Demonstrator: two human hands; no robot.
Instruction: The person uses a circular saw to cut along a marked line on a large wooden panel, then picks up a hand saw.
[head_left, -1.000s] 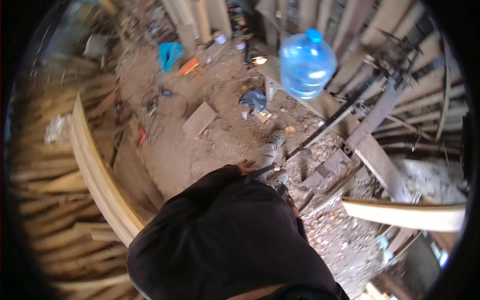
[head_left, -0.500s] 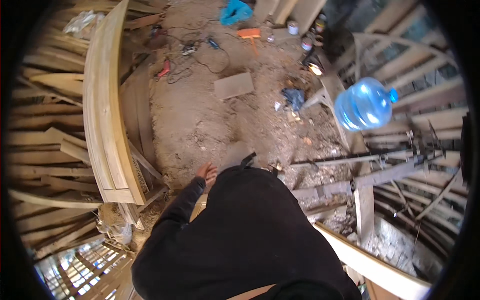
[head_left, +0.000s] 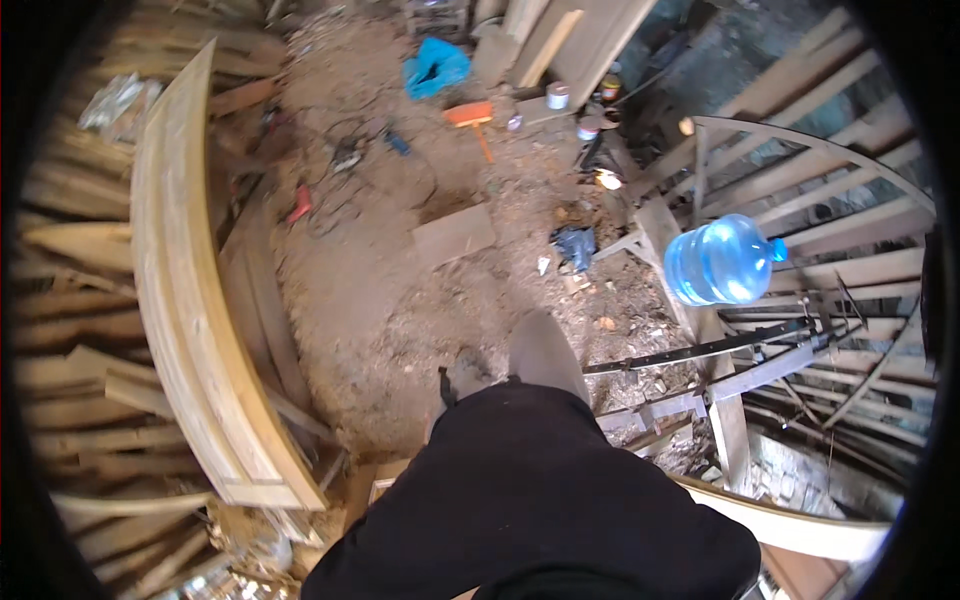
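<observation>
Neither of my hands shows; my dark top point(head_left: 540, 480) fills the lower middle and hides my arms. Ahead of it one trousered leg point(head_left: 546, 350) stretches out over the dirt floor. To the left lies a long panelled wooden door point(head_left: 180, 270), its edges bent by the lens. A large blue water bottle point(head_left: 715, 262) rests on its side at the right, beside a black metal bar point(head_left: 690, 348). Behind my right side runs a pale board point(head_left: 800, 525).
Stacked planks point(head_left: 80, 320) line the left. On the floor are a flat board point(head_left: 455, 237), a red power tool point(head_left: 300, 204) with cords, an orange brush point(head_left: 468, 114), a blue bag point(head_left: 436, 68) and a dark crumpled bag point(head_left: 574, 248). Several cans point(head_left: 557, 96) stand at the back.
My left hand, spread open beside my body half a second ago, has gone out of sight. The view has shifted, and a leg now shows stepping forward.
</observation>
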